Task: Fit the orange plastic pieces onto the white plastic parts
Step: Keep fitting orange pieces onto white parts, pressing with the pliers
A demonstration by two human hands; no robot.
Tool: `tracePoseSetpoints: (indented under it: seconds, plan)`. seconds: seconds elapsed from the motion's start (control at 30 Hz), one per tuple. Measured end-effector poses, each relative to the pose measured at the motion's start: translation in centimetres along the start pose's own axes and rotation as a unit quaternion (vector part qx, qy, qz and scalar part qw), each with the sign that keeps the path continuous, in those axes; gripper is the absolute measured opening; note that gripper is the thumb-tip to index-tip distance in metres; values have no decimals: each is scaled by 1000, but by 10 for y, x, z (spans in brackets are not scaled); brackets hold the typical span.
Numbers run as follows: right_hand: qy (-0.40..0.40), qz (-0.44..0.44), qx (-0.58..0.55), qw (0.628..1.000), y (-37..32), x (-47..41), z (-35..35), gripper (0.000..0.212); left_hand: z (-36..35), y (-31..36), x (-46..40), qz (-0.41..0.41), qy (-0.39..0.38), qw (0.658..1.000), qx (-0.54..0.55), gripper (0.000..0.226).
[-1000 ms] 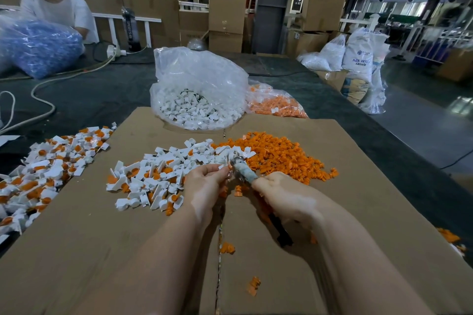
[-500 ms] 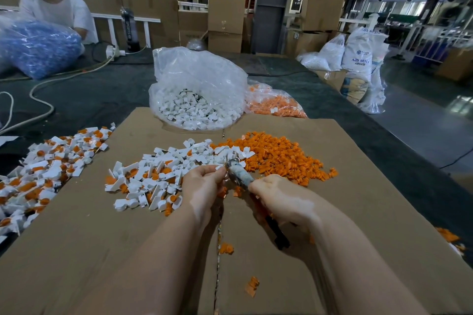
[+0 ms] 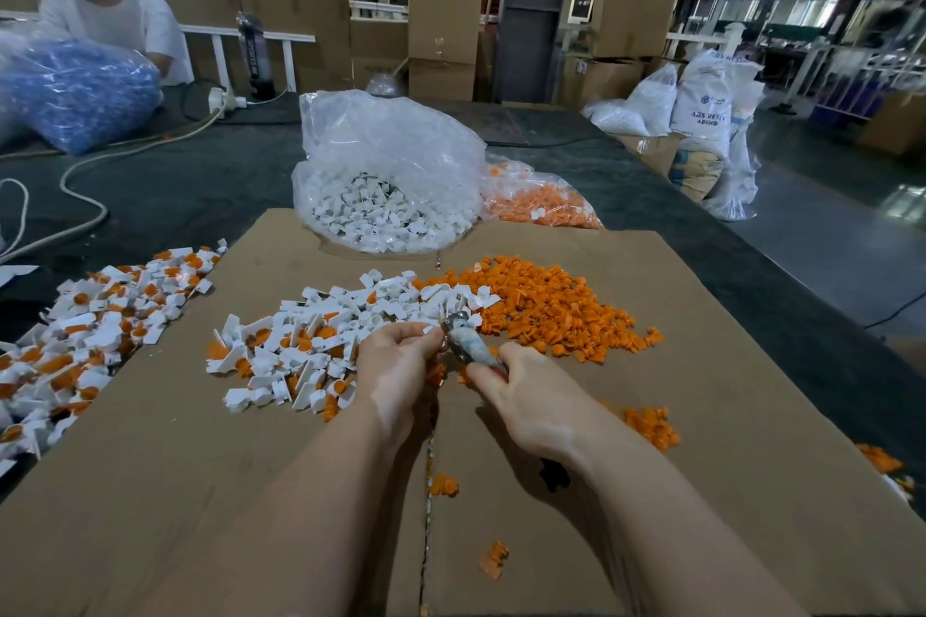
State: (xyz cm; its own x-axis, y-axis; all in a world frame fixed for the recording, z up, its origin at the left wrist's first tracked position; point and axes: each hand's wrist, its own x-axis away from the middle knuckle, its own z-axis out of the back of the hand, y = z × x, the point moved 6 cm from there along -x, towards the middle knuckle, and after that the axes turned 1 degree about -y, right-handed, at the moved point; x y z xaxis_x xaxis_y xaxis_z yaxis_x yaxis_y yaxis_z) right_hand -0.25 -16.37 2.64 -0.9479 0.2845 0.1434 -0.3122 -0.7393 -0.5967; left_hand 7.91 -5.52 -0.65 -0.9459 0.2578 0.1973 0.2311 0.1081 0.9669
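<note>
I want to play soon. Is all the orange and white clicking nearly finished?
Not nearly. Done: a pile of fitted parts lies at the left. In hand: the left hand pinches a white part while the right hand holds a tool against it. Left: a loose orange heap, and bags of white parts and orange pieces.

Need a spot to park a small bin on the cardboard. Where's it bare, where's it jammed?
Bare: near-left cardboard, below the mixed white-and-orange pile; also the right side past the orange pile, toward the edge. Crowded: the middle band of both piles, the bag of white parts, and around the left hand and right hand.
</note>
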Motion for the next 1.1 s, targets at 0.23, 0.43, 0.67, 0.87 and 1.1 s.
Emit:
tracePoseSetpoints:
  seconds: [0.23,0.43,0.67,0.87,1.1]
  plan:
    - [163,-37,42,985,28,2,15,38,6,-2,0,-62,6,996,-69,15]
    - [245,-72,283,924,48,-3,25,46,5,1,5,-164,-15,961,-223,15]
    - [267,-62,336,901,42,-4,21,58,2,-1,2,-185,-40,943,-275,22]
    - [332,226,116,908,-3,12,-2,22,-3,-3,1,-185,-73,941,-274,20]
    - [337,217,31,916,4,10,-5,6,-3,-3,2,-197,-73,930,-300,22]
